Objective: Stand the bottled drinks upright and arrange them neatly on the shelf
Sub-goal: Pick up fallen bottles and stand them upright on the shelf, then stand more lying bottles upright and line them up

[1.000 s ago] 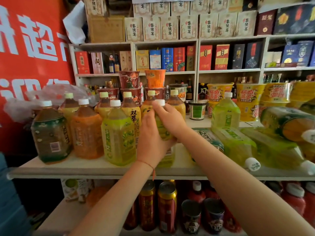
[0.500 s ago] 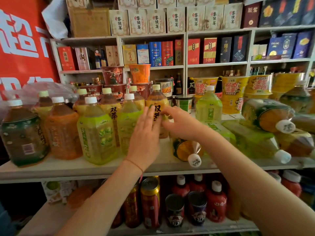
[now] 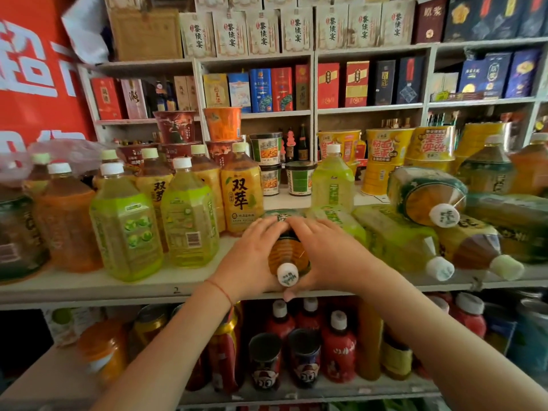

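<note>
A tea bottle [image 3: 287,256] with a dark green label lies on its side on the white shelf [image 3: 148,287], white cap toward me. My left hand [image 3: 252,259] grips its left side and my right hand [image 3: 329,256] grips its right side. Left of it several bottles stand upright, among them a green bottle [image 3: 189,221] and a yellow-label bottle [image 3: 241,194]. To the right several bottles lie tipped over, such as a pale green one [image 3: 397,238] and a stacked dark-label one [image 3: 427,194]. One pale green bottle [image 3: 332,179] stands upright behind them.
Instant noodle cups [image 3: 385,155] and small tubs [image 3: 267,149] stand at the back of the shelf. Boxed goods fill the wall shelves above. Red bottles and cans [image 3: 305,357] sit on the lower shelf. A red banner [image 3: 32,69] hangs at left.
Both hands left the upright green bottle they had set among the standing ones and dropped to the lying tea bottle, now gripping it from both sides. The view shifted right and closer.
</note>
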### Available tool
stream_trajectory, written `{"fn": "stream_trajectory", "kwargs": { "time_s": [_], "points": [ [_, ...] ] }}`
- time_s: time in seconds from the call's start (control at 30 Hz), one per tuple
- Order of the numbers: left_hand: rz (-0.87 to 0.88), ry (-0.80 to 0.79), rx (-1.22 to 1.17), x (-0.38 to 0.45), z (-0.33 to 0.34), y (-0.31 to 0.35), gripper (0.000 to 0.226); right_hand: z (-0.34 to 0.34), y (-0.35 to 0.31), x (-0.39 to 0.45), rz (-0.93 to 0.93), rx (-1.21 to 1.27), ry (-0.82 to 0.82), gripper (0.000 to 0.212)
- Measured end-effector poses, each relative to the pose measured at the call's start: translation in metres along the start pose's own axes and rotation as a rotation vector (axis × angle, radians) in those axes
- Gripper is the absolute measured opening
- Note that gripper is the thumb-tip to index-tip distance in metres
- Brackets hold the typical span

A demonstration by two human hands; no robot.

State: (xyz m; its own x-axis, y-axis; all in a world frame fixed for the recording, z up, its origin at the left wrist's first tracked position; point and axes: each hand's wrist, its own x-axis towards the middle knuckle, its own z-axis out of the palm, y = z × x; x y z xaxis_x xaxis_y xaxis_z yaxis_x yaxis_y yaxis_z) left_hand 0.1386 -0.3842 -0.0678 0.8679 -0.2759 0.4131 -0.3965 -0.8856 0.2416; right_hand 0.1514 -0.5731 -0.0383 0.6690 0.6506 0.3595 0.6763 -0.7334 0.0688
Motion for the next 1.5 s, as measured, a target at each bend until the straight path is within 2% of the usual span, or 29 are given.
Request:
{"fn": "stream_trajectory", "kwargs": {
  "time_s": [0.13, 0.23, 0.33, 0.47, 0.57, 0.67, 0.77, 0.83, 0.9, 1.0, 1.1, 1.2, 1.4, 1.5],
  "points": [
    [0.006, 0.074, -0.015, -0.001, 0.003, 0.001, 0.107, 0.000, 0.004, 0.001, -0.060, -0.052, -0.002, 0.136],
    [0.047, 0.194, -0.146, -0.006, 0.004, 0.000, 0.093, -0.003, 0.003, 0.000, -0.092, -0.024, 0.002, 0.132],
    [0.068, 0.361, -0.308, -0.009, -0.005, 0.006, 0.070, -0.014, 0.001, 0.002, -0.084, 0.175, 0.088, 0.111],
    [0.064, 0.487, -0.358, -0.005, -0.030, 0.025, 0.040, -0.027, 0.007, 0.020, -0.068, 0.698, 0.144, 0.097],
    [-0.029, 0.554, -0.460, 0.005, -0.047, 0.034, 0.025, -0.031, 0.008, 0.033, -0.125, 0.752, 0.111, 0.092],
    [-0.095, 0.575, -0.474, 0.024, -0.065, 0.033, 0.010, -0.027, 0.008, 0.043, -0.118, 0.797, 0.047, 0.100],
    [-0.137, 0.593, -0.402, 0.039, -0.071, 0.027, 0.022, -0.026, 0.005, 0.055, -0.044, 0.800, 0.011, 0.103],
    [-0.141, 0.622, -0.330, 0.046, -0.067, 0.019, 0.031, -0.024, 0.000, 0.065, 0.049, 0.757, 0.006, 0.094],
    [-0.088, 0.607, -0.272, 0.051, -0.058, 0.011, 0.039, -0.020, -0.005, 0.074, 0.133, 0.747, -0.005, 0.083],
    [-0.036, 0.544, -0.122, 0.056, -0.053, -0.007, 0.046, -0.015, -0.016, 0.088, 0.180, 0.644, -0.005, 0.087],
    [-0.045, 0.515, -0.073, 0.058, -0.054, -0.024, 0.034, -0.011, -0.027, 0.102, 0.172, 0.458, -0.048, 0.088],
    [-0.070, 0.522, -0.103, 0.061, -0.055, -0.034, 0.019, -0.001, -0.034, 0.113, 0.186, 0.431, -0.024, 0.085],
    [-0.078, 0.603, -0.075, 0.062, -0.047, -0.034, 0.020, 0.012, -0.031, 0.117, 0.145, 0.410, 0.039, 0.081],
    [-0.130, 0.680, 0.027, 0.049, -0.040, -0.021, 0.022, 0.008, -0.020, 0.100, 0.181, 0.413, -0.049, 0.079]
  ]
}}
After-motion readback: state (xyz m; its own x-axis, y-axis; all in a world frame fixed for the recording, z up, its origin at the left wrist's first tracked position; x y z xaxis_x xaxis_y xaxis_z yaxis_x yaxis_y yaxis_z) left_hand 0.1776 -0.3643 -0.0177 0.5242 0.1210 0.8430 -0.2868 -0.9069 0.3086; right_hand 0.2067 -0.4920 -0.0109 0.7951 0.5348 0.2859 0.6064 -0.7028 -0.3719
